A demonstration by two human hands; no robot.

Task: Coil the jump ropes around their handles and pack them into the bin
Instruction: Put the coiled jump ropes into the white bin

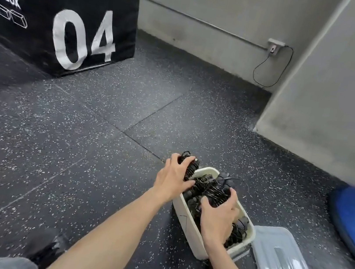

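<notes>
The bin [189, 235] sits on the floor [101, 146] between the person's knees, close enough that both hands work inside it without stretching. The left hand [172, 177] curls round a coiled rope [190, 166] at the bin's far left corner, holding it partly above the rim, probably to seat it beside the others. The right hand [219, 216] grips a second bundle [216, 191] in the middle of the bin, fingers wrapped over its black cord, likely pressing it down so the pile packs tight. More coiled ropes lie under and behind that hand. The lid [284, 263] lies just right of the bin, off and out of the way.
</notes>
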